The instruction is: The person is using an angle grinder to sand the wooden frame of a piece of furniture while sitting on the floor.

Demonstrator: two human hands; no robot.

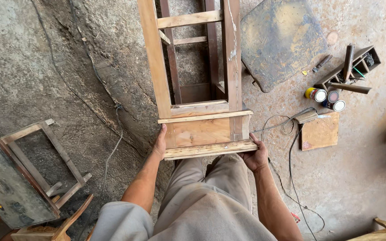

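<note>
- Pale and dark wood: a tall wooden frame of rails and uprights, stretching away from the person over the concrete floor; its near end, closed by a light panel and two cross battens, lies just above the person's knees
- Left hand: closed on the left edge of the frame's near end, fingers wrapped round the upright beside the lowest batten
- Right hand: closed on the right end of the lowest batten, thumb on top, fingers under
- Grey trousers: the person's legs, directly below the frame
- Square board, worn blue and yellow, flat on the floor right of the frame
- Wooden toolbox, open, with handles of tools sticking out, further right
- Three small tins, clustered just below the toolbox, one with a yellow side
- Small plywood offcut, beside the tins, a metal tool at its upper left corner
- Black cable, looping over the floor right of the person
- Second cable, running down the floor left of the frame
- Small dark stool frame, lying on its side at lower left, well apart from the hands
</note>
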